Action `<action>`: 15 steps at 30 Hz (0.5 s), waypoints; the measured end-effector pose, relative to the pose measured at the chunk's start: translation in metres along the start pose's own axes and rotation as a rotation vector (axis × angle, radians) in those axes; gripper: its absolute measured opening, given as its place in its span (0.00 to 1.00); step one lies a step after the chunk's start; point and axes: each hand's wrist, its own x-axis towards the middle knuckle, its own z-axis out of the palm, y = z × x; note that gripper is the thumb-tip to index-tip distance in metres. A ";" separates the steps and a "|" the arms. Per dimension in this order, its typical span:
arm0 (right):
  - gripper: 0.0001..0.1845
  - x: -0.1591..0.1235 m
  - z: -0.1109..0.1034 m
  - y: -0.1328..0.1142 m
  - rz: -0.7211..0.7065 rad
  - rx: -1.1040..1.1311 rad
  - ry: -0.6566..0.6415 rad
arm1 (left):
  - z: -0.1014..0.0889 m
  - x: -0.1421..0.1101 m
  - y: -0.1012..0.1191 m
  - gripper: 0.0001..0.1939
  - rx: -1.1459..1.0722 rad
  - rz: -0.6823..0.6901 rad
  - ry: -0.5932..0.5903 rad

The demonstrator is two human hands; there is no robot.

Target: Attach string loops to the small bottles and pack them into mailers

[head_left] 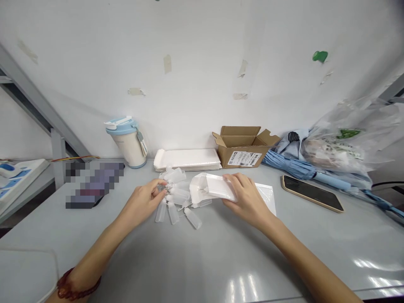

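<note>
My left hand [148, 195] is closed in a pinch over a loose pile of small translucent plastic vials [173, 212]; its fingertips are on the top end of one of them. The pile lies fanned out on the grey table. My right hand [244, 193] grips a white padded envelope [217, 187] from above, thumb on the near side. The envelope's open flap end faces left, close beside the vials. Another white envelope [267, 195] lies partly under my right hand. What is inside the held envelope cannot be seen.
Behind the pile lies a stack of white envelopes [189, 158]. Beside it stands an open cardboard box [241, 153]. A cup with a blue lid [128, 143] stands back left. On the right are a phone [311, 192], a folded blue umbrella [290, 164] and a clear plastic bag [344, 143].
</note>
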 end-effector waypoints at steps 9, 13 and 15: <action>0.24 0.000 -0.001 -0.002 -0.007 -0.019 -0.009 | 0.004 0.001 -0.003 0.15 -0.009 0.021 -0.001; 0.24 0.000 -0.002 -0.003 -0.003 -0.012 -0.012 | 0.005 0.002 -0.005 0.15 -0.015 0.037 0.018; 0.24 0.000 -0.002 -0.003 -0.002 -0.004 -0.012 | 0.005 0.002 -0.005 0.14 -0.034 0.038 0.023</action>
